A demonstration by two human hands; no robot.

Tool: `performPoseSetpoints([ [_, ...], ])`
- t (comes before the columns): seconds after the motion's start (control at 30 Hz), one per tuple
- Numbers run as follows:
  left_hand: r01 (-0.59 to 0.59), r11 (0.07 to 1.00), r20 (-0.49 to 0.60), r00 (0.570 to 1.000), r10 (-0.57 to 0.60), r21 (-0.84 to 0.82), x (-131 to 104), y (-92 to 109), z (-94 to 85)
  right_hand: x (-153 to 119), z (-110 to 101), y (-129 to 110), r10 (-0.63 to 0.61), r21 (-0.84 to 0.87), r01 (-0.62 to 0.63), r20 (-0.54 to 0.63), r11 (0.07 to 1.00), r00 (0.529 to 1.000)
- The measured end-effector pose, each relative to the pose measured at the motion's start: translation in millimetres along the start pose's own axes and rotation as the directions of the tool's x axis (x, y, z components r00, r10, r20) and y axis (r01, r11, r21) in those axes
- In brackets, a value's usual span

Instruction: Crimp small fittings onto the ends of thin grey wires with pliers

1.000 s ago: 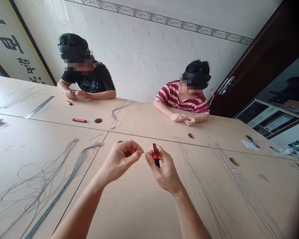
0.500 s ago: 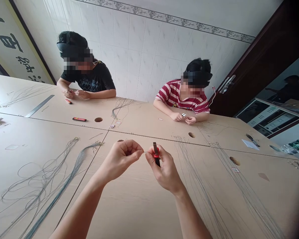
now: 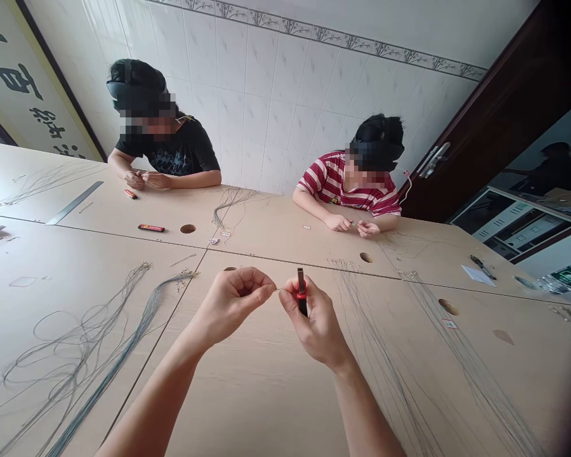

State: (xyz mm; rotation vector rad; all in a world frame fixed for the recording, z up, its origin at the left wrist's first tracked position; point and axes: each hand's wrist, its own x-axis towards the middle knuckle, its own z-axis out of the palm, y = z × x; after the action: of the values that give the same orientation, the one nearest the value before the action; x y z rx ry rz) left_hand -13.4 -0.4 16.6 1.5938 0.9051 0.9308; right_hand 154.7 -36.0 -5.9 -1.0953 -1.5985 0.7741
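Above the middle of the table, my left hand (image 3: 238, 301) pinches a thin thread (image 3: 278, 289) between thumb and forefinger. My right hand (image 3: 314, 314), close beside it, pinches the other side of the thread, and a small black tool with a red band (image 3: 301, 293) stands upright in its grip. The fingertips of the two hands are a small gap apart. Fine detail of the thread between them is too small to make out.
Bundles of grey-green cords (image 3: 145, 324) lie on the table (image 3: 247, 400) at left, more cords (image 3: 466, 355) at right. Across sit a person in black (image 3: 185, 149) and a person in red stripes (image 3: 330, 181). A lighter (image 3: 151, 228) and a metal ruler (image 3: 76, 202) lie at far left.
My right hand has shifted slightly right, and the tool in it stands a little more upright. The hands of the person in stripes have moved slightly.
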Motion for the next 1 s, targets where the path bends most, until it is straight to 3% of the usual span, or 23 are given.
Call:
performPoseSetpoints([
  [0.67, 0.033, 0.999, -0.002, 0.999, -0.033, -0.012, 0.3, -1.9, -0.3, -1.1, -1.1, 0.3, -0.006, -0.026, 0.006, 0.004, 1.0, 1.0],
  [1.0, -0.009, 1.0, -0.018, 1.0, 0.009, 0.01, 0.3, -2.4, 3.7, -0.2, -0.7, -0.3, 0.017, -0.004, -0.017, -0.013, 1.0, 1.0],
])
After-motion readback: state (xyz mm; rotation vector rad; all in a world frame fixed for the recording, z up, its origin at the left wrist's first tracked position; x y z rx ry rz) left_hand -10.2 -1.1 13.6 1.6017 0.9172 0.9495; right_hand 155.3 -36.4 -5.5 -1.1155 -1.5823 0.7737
